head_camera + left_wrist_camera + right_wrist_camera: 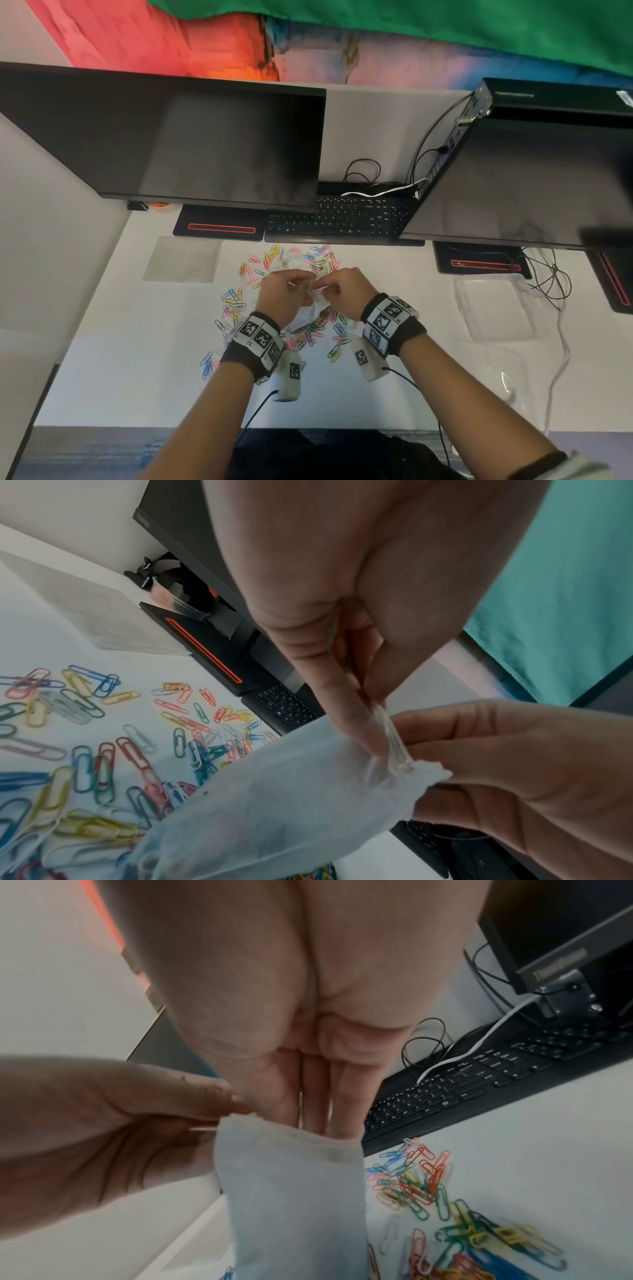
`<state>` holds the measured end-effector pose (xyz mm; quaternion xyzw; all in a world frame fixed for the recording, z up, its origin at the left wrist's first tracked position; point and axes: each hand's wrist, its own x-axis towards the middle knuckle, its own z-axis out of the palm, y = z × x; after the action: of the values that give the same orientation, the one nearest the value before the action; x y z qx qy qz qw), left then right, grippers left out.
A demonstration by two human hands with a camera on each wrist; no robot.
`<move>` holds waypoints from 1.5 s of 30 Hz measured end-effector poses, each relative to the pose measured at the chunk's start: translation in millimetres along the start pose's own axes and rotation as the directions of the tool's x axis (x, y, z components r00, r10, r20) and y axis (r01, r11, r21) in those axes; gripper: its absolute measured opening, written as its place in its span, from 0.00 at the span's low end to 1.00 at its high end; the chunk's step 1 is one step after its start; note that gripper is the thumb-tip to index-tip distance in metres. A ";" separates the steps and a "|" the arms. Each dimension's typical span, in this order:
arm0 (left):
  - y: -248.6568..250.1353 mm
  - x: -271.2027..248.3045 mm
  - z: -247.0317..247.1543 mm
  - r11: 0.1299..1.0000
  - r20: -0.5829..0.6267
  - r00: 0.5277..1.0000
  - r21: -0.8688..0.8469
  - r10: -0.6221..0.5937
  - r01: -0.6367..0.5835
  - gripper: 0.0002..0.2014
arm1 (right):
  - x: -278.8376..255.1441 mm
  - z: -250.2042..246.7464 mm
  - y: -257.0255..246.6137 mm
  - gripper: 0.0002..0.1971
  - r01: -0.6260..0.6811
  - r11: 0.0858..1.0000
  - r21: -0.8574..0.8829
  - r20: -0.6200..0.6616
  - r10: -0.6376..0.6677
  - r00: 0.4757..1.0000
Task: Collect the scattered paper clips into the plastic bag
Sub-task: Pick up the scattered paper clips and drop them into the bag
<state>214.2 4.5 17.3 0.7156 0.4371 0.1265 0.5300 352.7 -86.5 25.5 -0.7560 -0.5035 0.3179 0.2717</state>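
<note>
Both hands hold a small frosted plastic bag [313, 308] above the white desk [137, 377]. My left hand [301, 286] pinches the bag's ribbed top edge [388, 733] between thumb and finger. My right hand [329, 287] grips the same top edge from the other side, and its fingers [313, 1118] reach down behind the bag's rim [291, 1139]. The bag [274, 804] hangs down between the wrists. Several coloured paper clips [291, 258] lie scattered on the desk around and under the hands, seen close in the wrist views too [103, 756] [421, 1180].
A black keyboard [335, 219] lies just beyond the clips, under two dark monitors [205, 144] [534, 181]. A flat translucent sheet [183, 258] lies at the left. A clear plastic tray [493, 308] and loose cables [548, 274] are at the right.
</note>
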 end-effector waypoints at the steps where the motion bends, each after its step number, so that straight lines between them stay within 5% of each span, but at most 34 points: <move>1: 0.0 -0.2 -0.7 1.000 -0.005 1.000 -0.017 -0.004 0.004 0.09 | -2.5 -4.5 1.3 0.15 -0.015 0.996 0.083 -0.024 0.017 1.000; 4: -1.2 -1.3 -4.1 0.999 -0.020 1.000 -0.037 -0.011 0.010 0.10 | -11.6 -21.5 19.5 0.16 -0.077 0.947 0.311 -0.135 0.124 0.983; 6: -3.9 -1.2 -6.9 0.998 -0.033 0.999 -0.068 -0.017 0.015 0.10 | -20.4 -28.8 48.0 0.20 -0.202 0.936 0.289 -0.159 0.255 0.954; 9: -5.5 -2.0 -11.7 0.996 -0.046 0.999 -0.089 -0.024 0.020 0.10 | -37.1 -23.8 100.8 0.51 -0.541 0.840 0.036 0.003 0.541 0.841; 10: -5.2 -2.8 -13.5 0.995 -0.048 0.999 -0.098 -0.024 0.019 0.10 | -41.9 -16.1 115.1 0.62 -0.594 0.804 -0.035 0.060 0.595 0.802; 12: -5.9 -3.6 -16.5 0.994 -0.056 0.998 -0.110 -0.023 0.017 0.10 | -49.2 2.6 127.7 0.70 -0.578 0.810 -0.100 0.115 0.586 0.802; 16: -13.0 -1.1 -22.2 0.988 -0.084 0.995 -0.147 -0.057 0.044 0.11 | -49.1 35.2 114.6 0.57 -0.402 0.913 -0.068 0.021 0.404 0.914; 19: -17.5 -1.5 -26.8 0.988 -0.086 0.995 -0.148 -0.058 0.044 0.11 | -29.3 45.9 106.7 0.48 -0.308 0.948 -0.078 -0.049 0.304 0.951; 22: -17.6 -3.4 -31.4 0.987 -0.091 0.994 -0.153 -0.057 0.043 0.11 | -9.0 49.2 100.5 0.40 -0.191 0.939 -0.284 -0.031 0.190 0.981; 27: -17.3 -3.8 -33.7 0.990 -0.093 0.994 -0.136 -0.051 0.038 0.11 | 4.2 57.3 101.3 0.22 0.041 0.845 -0.533 0.045 -0.020 0.999; 33: -14.2 -5.0 -26.8 0.987 -0.069 0.996 -0.152 -0.056 0.045 0.10 | 3.7 54.2 111.6 0.10 0.051 0.808 -0.586 0.062 -0.018 0.998; 35: -13.0 -4.4 -22.7 0.986 -0.060 0.996 -0.160 -0.060 0.050 0.10 | 1.4 44.7 110.5 0.10 -0.093 0.883 -0.459 -0.043 0.083 0.996; 38: -12.7 -3.8 -16.5 0.985 -0.043 0.997 -0.161 -0.062 0.055 0.10 | -4.4 20.2 109.8 0.06 -0.374 0.926 0.041 -0.174 0.376 0.910; 41: -14.3 -2.3 -9.4 0.988 -0.017 0.997 -0.140 -0.073 0.070 0.10 | -14.6 -3.6 98.3 0.09 -0.479 0.594 0.646 0.084 0.569 0.818; 43: -14.6 -1.7 -6.0 0.989 -0.008 0.998 -0.129 -0.070 0.068 0.10 | -17.0 -17.2 80.0 0.12 -0.416 0.403 0.816 0.178 0.508 0.843; 45: -14.0 -0.8 -0.4 0.992 0.007 0.998 -0.111 -0.057 0.057 0.10 | -15.7 -28.0 60.8 0.15 -0.354 0.309 0.883 0.210 0.415 0.885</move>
<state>206.6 4.9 5.5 0.6725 0.4487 0.1340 0.5731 405.1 -124.7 2.5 -0.5940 -0.0489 0.5710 0.5646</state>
